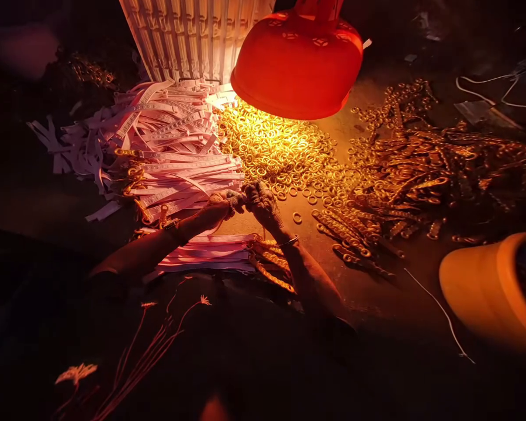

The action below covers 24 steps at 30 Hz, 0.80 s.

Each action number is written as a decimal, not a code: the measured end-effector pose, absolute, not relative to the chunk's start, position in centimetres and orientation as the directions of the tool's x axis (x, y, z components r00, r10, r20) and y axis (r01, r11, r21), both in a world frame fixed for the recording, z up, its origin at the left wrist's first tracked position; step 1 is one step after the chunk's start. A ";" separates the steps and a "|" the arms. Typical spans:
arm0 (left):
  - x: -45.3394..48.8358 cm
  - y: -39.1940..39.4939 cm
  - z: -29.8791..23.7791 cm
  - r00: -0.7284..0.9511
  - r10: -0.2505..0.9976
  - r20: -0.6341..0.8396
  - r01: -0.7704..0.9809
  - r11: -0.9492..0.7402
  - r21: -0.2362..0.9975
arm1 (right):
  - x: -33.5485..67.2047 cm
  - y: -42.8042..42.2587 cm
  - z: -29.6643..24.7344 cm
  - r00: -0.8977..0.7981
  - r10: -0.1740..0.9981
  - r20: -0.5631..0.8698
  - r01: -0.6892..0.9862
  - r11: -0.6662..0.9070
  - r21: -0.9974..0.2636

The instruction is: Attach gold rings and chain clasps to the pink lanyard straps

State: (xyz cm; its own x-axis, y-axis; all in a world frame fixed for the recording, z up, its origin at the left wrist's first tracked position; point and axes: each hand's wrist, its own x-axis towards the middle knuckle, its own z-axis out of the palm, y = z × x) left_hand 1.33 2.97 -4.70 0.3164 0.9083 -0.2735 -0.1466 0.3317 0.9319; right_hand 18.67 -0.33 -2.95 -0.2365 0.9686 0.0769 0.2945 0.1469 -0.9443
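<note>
My left hand (228, 203) and my right hand (263, 206) meet over the work table, fingers curled and pressed together. Whatever they pinch is too small and dark to make out. Pale pinkish straps (179, 175) with small marks along them lie in a heap by my left hand. Just beyond my right hand spreads a pile of gold-coloured rings (280, 146). Below my wrists lies a neat row of straps (210, 254), with gold twisted pieces (274, 269) at their right ends, partly behind my right forearm.
A red lamp (298, 64) hangs low over the rings. Behind the straps stands a pale ribbed panel (193, 35). Many gold linked strips (403, 169) lie heaped to the right, with a yellow-orange bucket (473, 286) nearer me. A thin white cord (440, 313) lies beside it.
</note>
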 end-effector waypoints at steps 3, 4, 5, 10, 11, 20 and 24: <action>0.5 3.0 -2.1 0.331 0.881 -0.339 -0.065 0.380 0.923 | 17.0 2.3 -2.4 -0.271 0.959 0.087 0.361 0.184 -0.914; 0.2 2.9 -1.2 0.344 0.870 -0.355 -0.041 0.391 0.919 | 16.8 2.0 -2.1 -0.292 0.953 0.081 0.387 0.195 -0.901; -0.1 2.8 -0.4 0.365 0.854 -0.370 -0.013 0.402 0.915 | 16.8 1.3 -1.6 -0.316 0.946 0.068 0.419 0.203 -0.885; -1.8 1.2 0.7 0.498 0.723 -0.479 0.147 0.474 0.868 | 16.9 -4.9 -0.9 -0.342 0.940 0.008 0.625 0.234 -0.745; -2.0 0.7 0.4 0.533 0.694 -0.484 0.160 0.479 0.863 | 16.8 -5.9 -1.2 -0.331 0.943 0.011 0.666 0.242 -0.705; -1.7 -3.8 -1.3 0.580 0.699 -0.417 0.111 0.440 0.891 | 16.7 -8.6 -4.4 -0.257 0.960 -0.107 0.630 0.083 -0.772; -1.1 -4.1 -1.7 0.527 0.735 -0.427 0.057 0.470 0.881 | 16.7 -8.0 -4.4 -0.284 0.941 -0.183 0.494 -0.020 -0.869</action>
State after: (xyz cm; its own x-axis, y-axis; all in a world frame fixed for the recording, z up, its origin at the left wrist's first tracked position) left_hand -1.13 -4.13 -1.73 0.5266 0.7351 -0.4270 0.0572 0.4705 0.8806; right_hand 16.75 -8.05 -4.35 -0.2839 0.9413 -0.1828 0.4939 -0.0199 -0.8693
